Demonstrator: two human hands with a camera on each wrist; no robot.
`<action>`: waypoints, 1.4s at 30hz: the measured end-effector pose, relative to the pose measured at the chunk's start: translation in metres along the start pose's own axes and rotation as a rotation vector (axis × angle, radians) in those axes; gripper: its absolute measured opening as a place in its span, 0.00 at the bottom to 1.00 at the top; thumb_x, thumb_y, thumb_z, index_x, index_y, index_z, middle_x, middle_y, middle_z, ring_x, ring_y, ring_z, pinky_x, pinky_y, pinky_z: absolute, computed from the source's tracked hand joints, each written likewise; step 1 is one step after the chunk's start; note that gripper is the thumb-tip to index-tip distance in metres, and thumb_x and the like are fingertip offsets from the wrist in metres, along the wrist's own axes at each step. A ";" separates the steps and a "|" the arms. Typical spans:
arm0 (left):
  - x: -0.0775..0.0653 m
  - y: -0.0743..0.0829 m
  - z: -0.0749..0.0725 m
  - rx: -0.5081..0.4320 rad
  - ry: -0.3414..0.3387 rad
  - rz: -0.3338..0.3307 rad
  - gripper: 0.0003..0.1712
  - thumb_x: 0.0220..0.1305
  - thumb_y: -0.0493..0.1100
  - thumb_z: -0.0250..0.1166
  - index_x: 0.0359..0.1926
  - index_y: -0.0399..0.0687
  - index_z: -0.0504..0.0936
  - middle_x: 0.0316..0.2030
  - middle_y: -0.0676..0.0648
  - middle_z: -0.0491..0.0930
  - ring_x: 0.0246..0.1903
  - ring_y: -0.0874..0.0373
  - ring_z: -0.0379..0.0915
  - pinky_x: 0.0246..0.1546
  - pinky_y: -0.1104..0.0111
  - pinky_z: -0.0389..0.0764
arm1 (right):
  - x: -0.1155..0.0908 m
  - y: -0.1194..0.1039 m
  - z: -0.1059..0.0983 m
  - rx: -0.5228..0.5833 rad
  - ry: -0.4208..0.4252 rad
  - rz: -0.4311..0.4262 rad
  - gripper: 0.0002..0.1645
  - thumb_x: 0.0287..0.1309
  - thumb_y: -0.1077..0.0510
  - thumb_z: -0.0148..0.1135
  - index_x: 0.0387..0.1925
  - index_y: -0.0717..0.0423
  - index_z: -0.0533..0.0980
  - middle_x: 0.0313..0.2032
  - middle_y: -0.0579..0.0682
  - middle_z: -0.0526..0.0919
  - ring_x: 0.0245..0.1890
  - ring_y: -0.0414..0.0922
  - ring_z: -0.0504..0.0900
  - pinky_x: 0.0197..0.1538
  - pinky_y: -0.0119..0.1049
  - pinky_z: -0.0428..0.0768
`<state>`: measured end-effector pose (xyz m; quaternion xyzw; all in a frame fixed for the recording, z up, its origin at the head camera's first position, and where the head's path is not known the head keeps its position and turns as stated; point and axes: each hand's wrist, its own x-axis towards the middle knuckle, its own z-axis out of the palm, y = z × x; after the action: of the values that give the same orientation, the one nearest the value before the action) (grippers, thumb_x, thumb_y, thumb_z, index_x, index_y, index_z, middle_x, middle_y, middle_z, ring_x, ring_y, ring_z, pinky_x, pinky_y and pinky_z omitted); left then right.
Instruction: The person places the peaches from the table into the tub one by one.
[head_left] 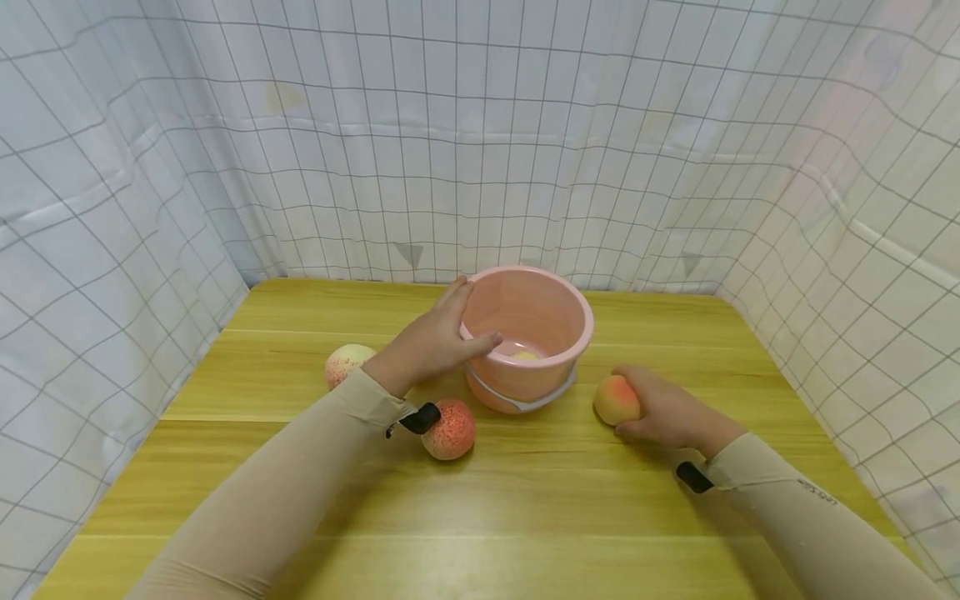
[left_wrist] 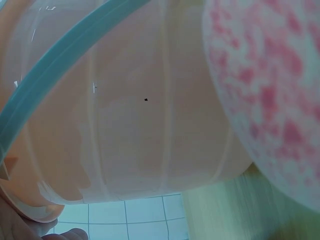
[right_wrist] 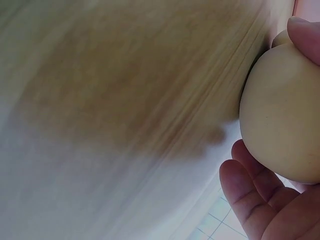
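Observation:
My left hand [head_left: 423, 346] grips the left side of the rim of a pink bucket [head_left: 525, 387], thumb lying over the near edge. The bucket stands upright, its pale handle hanging down the front; something yellow [head_left: 525, 355] shows at the bottom inside. To the right of it, my right hand [head_left: 671, 412] holds a yellow and orange-red peach [head_left: 615, 403] low over the table. In the right wrist view, fingers [right_wrist: 240, 185] and thumb lie around this peach. A red-speckled peach [head_left: 452, 433] sits beside my left wrist, partly covered by the wrist strap.
Another peach, pale with pink specks [head_left: 347, 363], lies left of the left hand, partly hidden by it. The wooden table [head_left: 480, 517] is bounded at the back and sides by white grid-patterned curtains [head_left: 510, 167].

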<state>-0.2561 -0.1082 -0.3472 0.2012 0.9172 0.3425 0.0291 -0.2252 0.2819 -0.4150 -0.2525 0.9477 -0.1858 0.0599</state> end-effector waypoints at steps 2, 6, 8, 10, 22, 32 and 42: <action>0.000 0.000 0.000 0.002 -0.003 -0.002 0.63 0.64 0.77 0.60 0.86 0.54 0.43 0.86 0.45 0.35 0.82 0.38 0.47 0.75 0.36 0.62 | 0.000 0.000 0.000 0.002 -0.004 0.004 0.49 0.52 0.55 0.82 0.70 0.66 0.65 0.61 0.65 0.78 0.59 0.58 0.81 0.63 0.61 0.78; 0.000 0.000 0.000 0.005 -0.004 -0.011 0.63 0.64 0.77 0.60 0.86 0.55 0.42 0.86 0.45 0.35 0.82 0.38 0.48 0.75 0.36 0.62 | 0.000 -0.001 -0.001 0.006 -0.015 0.010 0.50 0.53 0.54 0.81 0.70 0.66 0.65 0.62 0.65 0.78 0.60 0.59 0.80 0.63 0.61 0.78; 0.000 0.000 0.000 0.008 -0.003 -0.015 0.63 0.64 0.77 0.60 0.86 0.55 0.42 0.86 0.46 0.35 0.82 0.38 0.48 0.75 0.37 0.62 | 0.000 -0.002 -0.001 0.006 -0.020 0.013 0.50 0.54 0.54 0.81 0.71 0.66 0.64 0.63 0.65 0.77 0.60 0.60 0.80 0.64 0.61 0.77; 0.000 0.001 0.000 0.008 -0.003 -0.012 0.63 0.65 0.76 0.60 0.86 0.55 0.42 0.86 0.45 0.35 0.82 0.38 0.48 0.75 0.36 0.62 | 0.000 -0.002 -0.001 0.008 -0.023 0.015 0.50 0.54 0.54 0.81 0.71 0.66 0.64 0.63 0.66 0.77 0.61 0.60 0.80 0.64 0.61 0.77; -0.001 0.001 0.000 -0.012 0.006 0.008 0.61 0.65 0.76 0.60 0.86 0.56 0.44 0.86 0.43 0.36 0.82 0.38 0.46 0.74 0.35 0.62 | 0.000 0.000 0.002 0.013 -0.012 0.024 0.50 0.54 0.55 0.81 0.71 0.65 0.64 0.62 0.65 0.78 0.59 0.58 0.81 0.62 0.60 0.78; -0.001 0.000 0.000 -0.009 0.007 0.005 0.62 0.64 0.77 0.60 0.86 0.55 0.44 0.86 0.44 0.35 0.82 0.37 0.48 0.74 0.36 0.63 | 0.000 0.001 0.003 0.020 0.004 0.014 0.50 0.52 0.55 0.81 0.70 0.66 0.64 0.61 0.64 0.78 0.58 0.58 0.81 0.61 0.60 0.79; -0.001 0.000 0.001 -0.016 0.009 0.013 0.62 0.64 0.76 0.61 0.86 0.56 0.44 0.86 0.43 0.35 0.82 0.37 0.48 0.74 0.36 0.64 | 0.000 0.005 0.004 0.013 0.021 0.000 0.51 0.51 0.54 0.82 0.70 0.67 0.65 0.60 0.63 0.79 0.57 0.56 0.82 0.60 0.59 0.79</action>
<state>-0.2553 -0.1079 -0.3477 0.2053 0.9133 0.3510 0.0245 -0.2265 0.2849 -0.4207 -0.2501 0.9470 -0.1947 0.0514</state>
